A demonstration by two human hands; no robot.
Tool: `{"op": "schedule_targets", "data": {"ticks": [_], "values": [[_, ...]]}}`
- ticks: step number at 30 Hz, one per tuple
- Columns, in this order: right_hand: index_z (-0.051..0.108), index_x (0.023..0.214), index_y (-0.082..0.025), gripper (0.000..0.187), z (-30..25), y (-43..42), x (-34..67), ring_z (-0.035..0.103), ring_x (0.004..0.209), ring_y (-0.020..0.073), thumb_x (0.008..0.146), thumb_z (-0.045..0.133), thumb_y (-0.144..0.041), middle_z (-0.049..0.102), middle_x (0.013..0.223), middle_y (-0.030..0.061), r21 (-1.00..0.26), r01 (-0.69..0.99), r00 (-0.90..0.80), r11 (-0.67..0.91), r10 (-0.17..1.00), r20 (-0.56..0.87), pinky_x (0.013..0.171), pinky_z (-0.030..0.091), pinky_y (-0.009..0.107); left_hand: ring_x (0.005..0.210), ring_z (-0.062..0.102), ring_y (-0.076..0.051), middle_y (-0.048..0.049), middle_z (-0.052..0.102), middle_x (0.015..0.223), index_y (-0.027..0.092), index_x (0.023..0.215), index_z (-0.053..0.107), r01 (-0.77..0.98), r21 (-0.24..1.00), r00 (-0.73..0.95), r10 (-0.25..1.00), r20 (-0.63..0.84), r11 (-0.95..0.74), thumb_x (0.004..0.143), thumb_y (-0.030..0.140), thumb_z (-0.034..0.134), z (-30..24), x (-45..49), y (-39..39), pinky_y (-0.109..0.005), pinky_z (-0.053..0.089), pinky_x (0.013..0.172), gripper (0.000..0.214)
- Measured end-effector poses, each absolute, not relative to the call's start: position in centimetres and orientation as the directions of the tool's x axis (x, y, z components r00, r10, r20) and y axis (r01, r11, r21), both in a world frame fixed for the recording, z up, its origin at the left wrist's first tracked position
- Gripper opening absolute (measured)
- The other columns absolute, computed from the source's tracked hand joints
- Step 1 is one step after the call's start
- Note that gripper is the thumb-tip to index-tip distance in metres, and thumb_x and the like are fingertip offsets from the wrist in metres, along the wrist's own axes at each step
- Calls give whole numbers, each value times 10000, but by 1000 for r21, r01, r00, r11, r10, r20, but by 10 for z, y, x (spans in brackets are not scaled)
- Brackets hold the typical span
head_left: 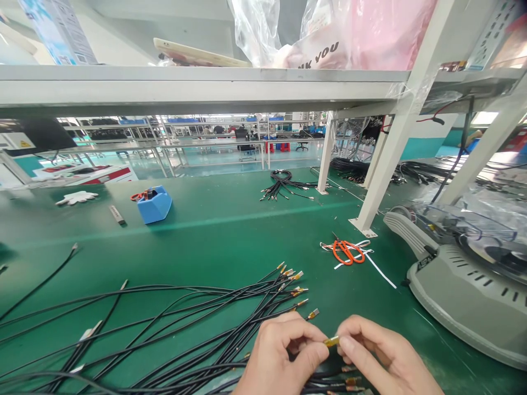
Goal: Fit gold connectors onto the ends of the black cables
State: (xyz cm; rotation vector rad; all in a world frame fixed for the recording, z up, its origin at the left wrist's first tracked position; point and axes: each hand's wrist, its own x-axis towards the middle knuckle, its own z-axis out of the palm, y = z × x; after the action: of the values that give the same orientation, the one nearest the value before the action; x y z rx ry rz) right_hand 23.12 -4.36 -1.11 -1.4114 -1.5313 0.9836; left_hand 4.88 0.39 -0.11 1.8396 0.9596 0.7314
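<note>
My left hand (286, 351) is closed in a pinch on one end of a black cable, whose yellow-taped connector (331, 341) pokes out past the fingertips. From the other side, my right hand (376, 351) pinches the tip of that same connector between thumb and forefinger. The rest of this cable is hidden behind my hands. Beside and below them, a bundle of black cables (230, 323) spreads over the green table (197, 247), with several yellow-wrapped metal ends pointing right.
Orange-handled scissors (348, 252) lie among white strips. A grey machine (465, 296) stands at the right, near a white shelf post (391, 148). Farther back are a blue tool holder (155, 206), a white glove (77, 198) and a coiled cable bundle (282, 184). A shelf (197, 88) crosses above.
</note>
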Motion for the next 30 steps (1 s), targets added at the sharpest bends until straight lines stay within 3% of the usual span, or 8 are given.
{"op": "schedule_targets", "data": {"ticks": [4, 12, 23, 30], "values": [[577, 722, -226, 325, -12, -42, 234, 538, 665, 156, 899, 472, -478, 542, 689, -23, -906, 419, -86, 66, 996, 34, 620, 444, 208, 633, 563, -140, -31, 649, 682, 162, 752, 754, 339, 889, 496, 862, 110, -308, 783, 191, 652, -1, 49, 2, -209, 398, 574, 111], [586, 721, -215, 363, -17, -41, 236, 510, 665, 159, 881, 476, -522, 518, 674, -25, -927, 375, -68, -18, 997, -47, 615, 430, 216, 674, 592, -144, -45, 688, 755, 129, 911, 739, 312, 924, 532, 846, 22, -221, 748, 129, 607, -3, 50, 2, -214, 478, 651, 210], [545, 733, -217, 366, -17, -36, 241, 531, 694, 163, 916, 418, -508, 511, 686, -25, -922, 384, -53, -45, 996, -71, 653, 419, 231, 705, 598, -145, -11, 703, 779, 195, 899, 740, 394, 879, 524, 852, 24, -267, 829, 160, 566, -1, 49, 5, -212, 446, 654, 191], [614, 784, -235, 217, -18, -33, 255, 528, 673, 163, 901, 480, -360, 584, 737, -23, -770, 637, -123, -5, 986, -109, 622, 390, 247, 724, 616, -151, -1, 672, 844, 223, 1028, 638, 461, 828, 335, 927, 170, -319, 884, 171, 500, -4, 33, 29, -251, 485, 689, 206]]}}
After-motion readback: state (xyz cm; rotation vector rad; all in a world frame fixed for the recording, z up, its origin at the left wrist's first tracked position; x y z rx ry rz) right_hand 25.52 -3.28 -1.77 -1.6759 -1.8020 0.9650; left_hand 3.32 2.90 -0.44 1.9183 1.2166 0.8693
